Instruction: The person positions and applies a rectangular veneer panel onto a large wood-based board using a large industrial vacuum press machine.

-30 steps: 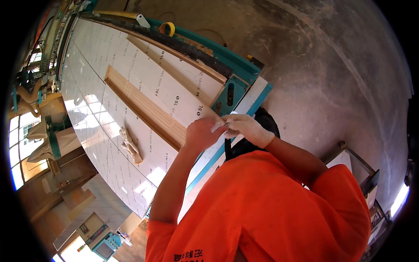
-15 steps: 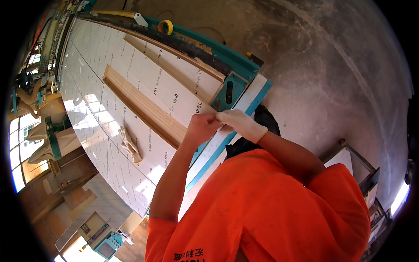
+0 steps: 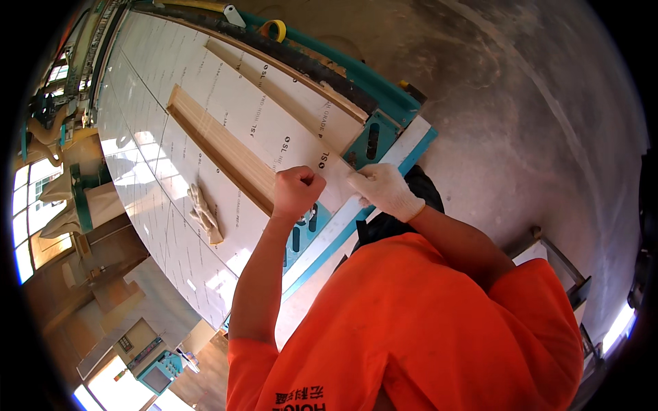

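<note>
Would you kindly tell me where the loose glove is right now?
In the head view, the loose glove lies to the left of the bare left hand, on the white panelling.

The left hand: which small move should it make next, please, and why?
Perhaps the left hand should open slightly to check its grip: it looks closed, and what it may hold is hidden. The gloved right hand is apart from it, by the near corner of the white-faced panel.
</note>
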The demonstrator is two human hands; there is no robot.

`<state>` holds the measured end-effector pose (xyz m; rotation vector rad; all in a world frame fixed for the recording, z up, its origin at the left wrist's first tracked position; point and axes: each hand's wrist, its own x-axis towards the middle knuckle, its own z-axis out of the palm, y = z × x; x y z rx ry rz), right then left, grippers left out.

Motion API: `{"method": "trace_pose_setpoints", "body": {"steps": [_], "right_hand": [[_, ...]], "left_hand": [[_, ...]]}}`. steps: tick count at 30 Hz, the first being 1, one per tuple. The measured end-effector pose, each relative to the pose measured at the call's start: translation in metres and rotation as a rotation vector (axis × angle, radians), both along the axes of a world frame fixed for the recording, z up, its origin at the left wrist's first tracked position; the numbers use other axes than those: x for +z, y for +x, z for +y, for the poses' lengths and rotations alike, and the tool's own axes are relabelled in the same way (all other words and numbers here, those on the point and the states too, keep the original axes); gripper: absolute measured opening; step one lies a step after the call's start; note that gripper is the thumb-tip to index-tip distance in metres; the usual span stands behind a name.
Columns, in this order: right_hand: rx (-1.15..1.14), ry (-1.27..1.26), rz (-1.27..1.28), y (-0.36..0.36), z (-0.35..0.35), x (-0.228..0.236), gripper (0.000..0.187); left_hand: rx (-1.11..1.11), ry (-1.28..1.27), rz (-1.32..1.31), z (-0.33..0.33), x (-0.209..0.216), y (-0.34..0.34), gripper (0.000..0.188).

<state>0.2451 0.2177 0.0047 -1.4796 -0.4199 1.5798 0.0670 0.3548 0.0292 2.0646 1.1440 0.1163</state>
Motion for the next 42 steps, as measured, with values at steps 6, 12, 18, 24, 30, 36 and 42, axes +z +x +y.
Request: {"method": "trace_pose_setpoints", "body": {"steps": [6, 12, 18, 24, 30, 36, 42], "right_hand": [[-0.032, -0.036, 0.075, 0.005, 0.004, -0.007, 0.038], [-0.098, -0.037, 0.360, 0.012, 0.003, -0.024, 0.036], [-0.052, -0.125, 0.345, 0.006, 0.006, -0.018, 0.039], [0.151, -0.066, 0.109, 0.005, 0.011, -0.015, 0.036], [0.121, -0.060, 0.033, -0.005, 0.006, -0.019, 0.034], [0.055, -0.091, 0.115, -0.006, 0.009, -0.009, 0.032], [0.061, -0.116, 0.070, -0.003, 0.008, -0.005, 0.037]], "left_hand": [[0.280, -0.479, 0.032, 0.006, 0.020, 0.000, 0.026], [0.042, -0.214, 0.221, -0.041, 0.020, 0.003, 0.050], [-0.097, 0.157, 0.178, -0.060, 0.003, 0.004, 0.030], [-0.175, 0.118, 0.095, -0.049, 0.006, -0.002, 0.025], [-0.430, 0.148, 0.187, 0.010, 0.032, -0.021, 0.021], [-0.599, 0.448, 0.206, 0.060, 0.056, -0.013, 0.020], [-0.553, 0.498, 0.150, 0.086, 0.080, -0.015, 0.018]]}}
